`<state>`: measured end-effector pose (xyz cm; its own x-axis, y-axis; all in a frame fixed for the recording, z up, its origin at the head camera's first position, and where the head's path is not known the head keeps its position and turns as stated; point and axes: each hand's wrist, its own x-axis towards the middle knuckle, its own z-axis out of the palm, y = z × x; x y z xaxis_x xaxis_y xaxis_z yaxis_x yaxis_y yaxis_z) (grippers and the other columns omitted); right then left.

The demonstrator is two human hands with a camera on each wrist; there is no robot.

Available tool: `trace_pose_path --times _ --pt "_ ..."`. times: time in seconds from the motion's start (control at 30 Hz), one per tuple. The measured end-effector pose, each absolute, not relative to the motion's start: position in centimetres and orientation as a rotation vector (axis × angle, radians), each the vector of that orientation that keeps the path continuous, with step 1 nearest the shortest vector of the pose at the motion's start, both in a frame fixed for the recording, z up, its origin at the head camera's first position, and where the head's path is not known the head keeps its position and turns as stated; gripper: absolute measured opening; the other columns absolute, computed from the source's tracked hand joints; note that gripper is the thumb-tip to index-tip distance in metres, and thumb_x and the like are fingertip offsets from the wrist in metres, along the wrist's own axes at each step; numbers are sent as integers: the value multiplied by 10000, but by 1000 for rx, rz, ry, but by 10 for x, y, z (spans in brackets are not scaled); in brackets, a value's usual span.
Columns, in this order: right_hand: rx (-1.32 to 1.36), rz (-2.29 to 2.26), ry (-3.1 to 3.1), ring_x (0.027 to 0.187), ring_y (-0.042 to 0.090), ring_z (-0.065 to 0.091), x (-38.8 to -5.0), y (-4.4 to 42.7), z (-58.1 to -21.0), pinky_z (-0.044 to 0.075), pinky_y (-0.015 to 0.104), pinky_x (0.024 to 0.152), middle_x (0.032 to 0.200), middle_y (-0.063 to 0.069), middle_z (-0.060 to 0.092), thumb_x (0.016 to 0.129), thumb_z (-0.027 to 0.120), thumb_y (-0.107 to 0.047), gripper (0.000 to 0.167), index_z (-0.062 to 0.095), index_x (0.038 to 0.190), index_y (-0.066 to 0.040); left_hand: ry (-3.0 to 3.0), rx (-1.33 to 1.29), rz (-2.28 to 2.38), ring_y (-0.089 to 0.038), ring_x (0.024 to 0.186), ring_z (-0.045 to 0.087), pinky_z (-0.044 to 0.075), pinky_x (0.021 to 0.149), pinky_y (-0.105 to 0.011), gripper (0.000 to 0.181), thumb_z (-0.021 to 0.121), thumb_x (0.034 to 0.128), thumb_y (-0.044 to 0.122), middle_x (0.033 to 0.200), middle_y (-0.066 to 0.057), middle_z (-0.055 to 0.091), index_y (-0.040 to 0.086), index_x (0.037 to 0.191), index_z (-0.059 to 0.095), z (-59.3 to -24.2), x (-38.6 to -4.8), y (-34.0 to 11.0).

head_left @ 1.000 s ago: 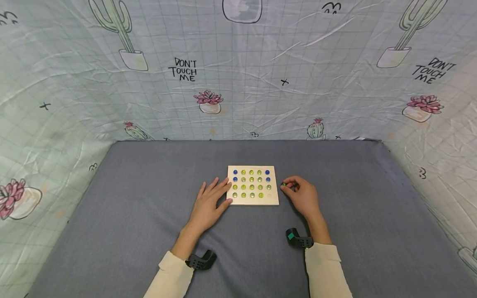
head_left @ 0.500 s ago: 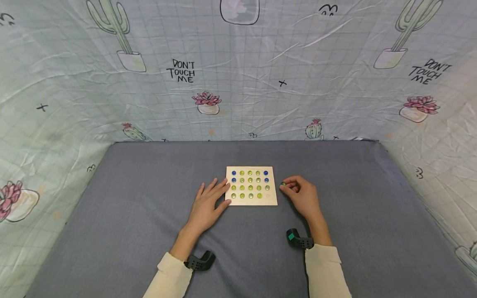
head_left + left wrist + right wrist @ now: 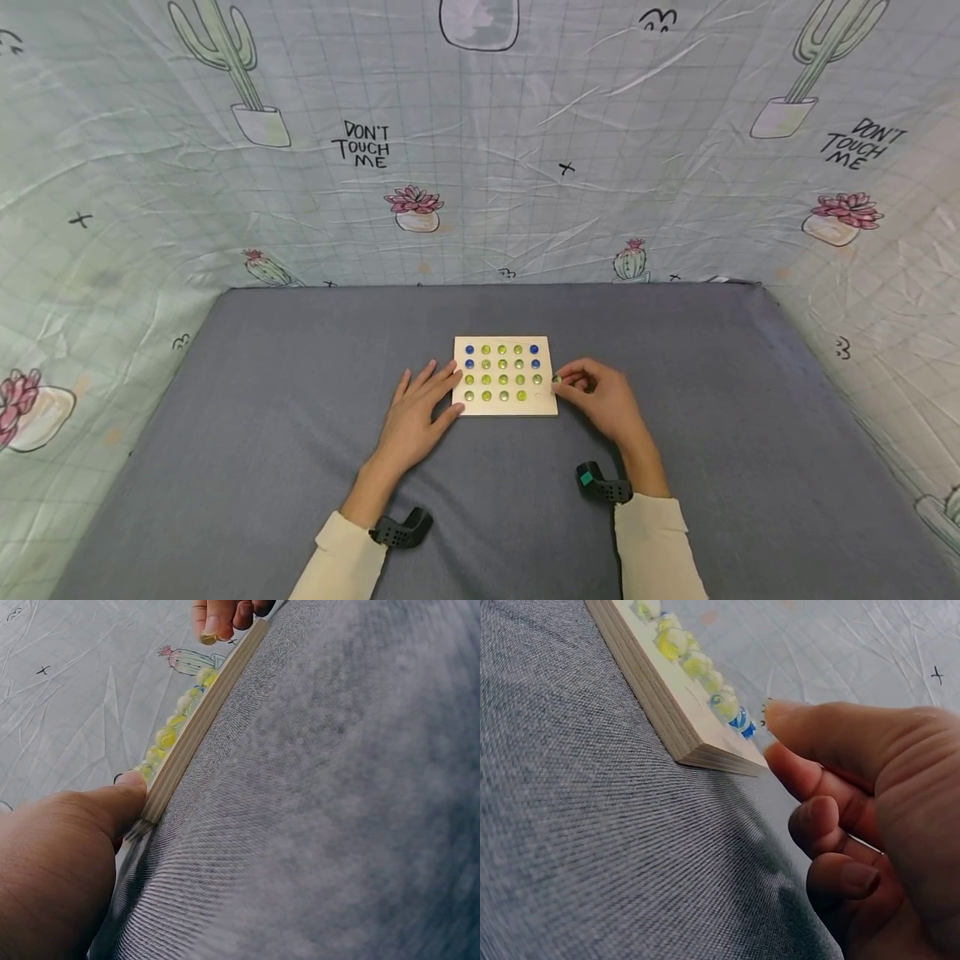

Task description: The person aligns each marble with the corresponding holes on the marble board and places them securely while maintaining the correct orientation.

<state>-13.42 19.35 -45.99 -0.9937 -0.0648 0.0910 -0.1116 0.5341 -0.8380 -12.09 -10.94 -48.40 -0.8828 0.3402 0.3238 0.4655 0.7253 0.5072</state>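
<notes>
A pale wooden board (image 3: 531,410) lies on the grey cloth, set with rows of glass marbles, mostly yellow-green, with blue ones at its far corners. My left hand (image 3: 414,421) rests at the board's left edge, fingers spread and thumb on the near left corner. Just off the right edge, my right hand (image 3: 603,400) pinches a greenish marble (image 3: 208,637) between thumb and index finger, its other fingers curled. In the right wrist view the thumb mostly hides that marble. A round hollow (image 3: 538,396) shows at the board's near right corner.
Grey cloth (image 3: 300,358) covers the table around the board. A pale curtain (image 3: 480,167) printed with cacti hangs behind and at both sides. Black wrist cameras (image 3: 402,527) sit on both wrists.
My right hand has moved left with the marble, from beside the board to its right edge. The left hand stays on the board. The whole view has shifted slightly.
</notes>
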Motion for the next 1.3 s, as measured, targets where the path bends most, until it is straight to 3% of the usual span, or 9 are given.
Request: trace_pose_path --times 0.57,1.3 --pt "290 1552 -2791 622 187 479 -136 188 -467 391 264 541 779 -4 609 818 782 -247 153 697 924 -178 -2747 -620 -867 -256 1398 288 87 1157 -501 533 606 936 381 1471 1 421 172 1414 500 -486 -122 -110" --pt "438 1566 -2739 634 166 483 -140 186 -473 414 271 565 765 -5 569 804 793 -245 162 720 925 -165 -2738 -635 -869 -288 1385 310 112 1144 -536 529 610 934 372 1459 -22 440 149 1404 514 -484 -122 -110"
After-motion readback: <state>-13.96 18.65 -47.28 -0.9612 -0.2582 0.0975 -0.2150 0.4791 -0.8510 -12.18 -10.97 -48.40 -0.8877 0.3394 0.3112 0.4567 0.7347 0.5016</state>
